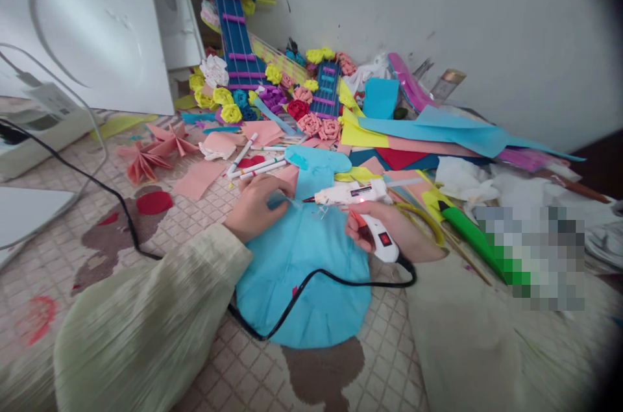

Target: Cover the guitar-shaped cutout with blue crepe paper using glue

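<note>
Over blue paper (298,244): left hand (260,206) palm-down, grip unclear; right hand (400,227) around glue gun (346,195)

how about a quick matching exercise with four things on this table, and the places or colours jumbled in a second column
Things:
1. glue gun
2. folded paper shapes
3. large rounded cutout
4. markers

Places or colours:
A. lying just beyond the left hand
B. gripped in the right hand
C. salmon pink
D. light blue

Pairs: 1-B, 2-C, 3-D, 4-A
</note>
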Demonstrator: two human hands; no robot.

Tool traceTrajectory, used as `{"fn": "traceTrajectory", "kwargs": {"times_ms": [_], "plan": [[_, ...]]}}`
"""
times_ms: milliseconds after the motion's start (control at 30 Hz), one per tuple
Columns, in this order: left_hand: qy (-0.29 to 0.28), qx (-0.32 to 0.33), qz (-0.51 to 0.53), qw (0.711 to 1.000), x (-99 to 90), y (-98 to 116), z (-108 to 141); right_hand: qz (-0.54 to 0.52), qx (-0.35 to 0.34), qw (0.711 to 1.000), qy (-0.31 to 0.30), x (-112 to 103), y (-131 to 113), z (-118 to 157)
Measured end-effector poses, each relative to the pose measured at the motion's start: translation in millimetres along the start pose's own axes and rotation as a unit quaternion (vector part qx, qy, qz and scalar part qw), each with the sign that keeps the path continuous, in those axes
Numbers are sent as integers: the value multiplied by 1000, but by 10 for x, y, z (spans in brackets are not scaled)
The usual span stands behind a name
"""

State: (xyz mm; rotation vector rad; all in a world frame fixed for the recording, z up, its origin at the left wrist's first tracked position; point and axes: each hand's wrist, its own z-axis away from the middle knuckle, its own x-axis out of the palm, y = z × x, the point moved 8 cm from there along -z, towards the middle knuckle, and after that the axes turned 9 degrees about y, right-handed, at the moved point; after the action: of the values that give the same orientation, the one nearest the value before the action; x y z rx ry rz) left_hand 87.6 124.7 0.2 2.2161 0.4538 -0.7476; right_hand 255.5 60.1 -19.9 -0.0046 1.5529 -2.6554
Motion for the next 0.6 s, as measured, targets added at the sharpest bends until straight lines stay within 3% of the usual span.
{"fn": "traceTrajectory", "kwargs": {"times_ms": [333,600], "plan": [[4,-42,30,999,-7,-67,10,-42,1,998,-43,128,60,-201],[8,-58,35,998,-7,-95,14,-25,-10,999,-39,176,7,-173]]}}
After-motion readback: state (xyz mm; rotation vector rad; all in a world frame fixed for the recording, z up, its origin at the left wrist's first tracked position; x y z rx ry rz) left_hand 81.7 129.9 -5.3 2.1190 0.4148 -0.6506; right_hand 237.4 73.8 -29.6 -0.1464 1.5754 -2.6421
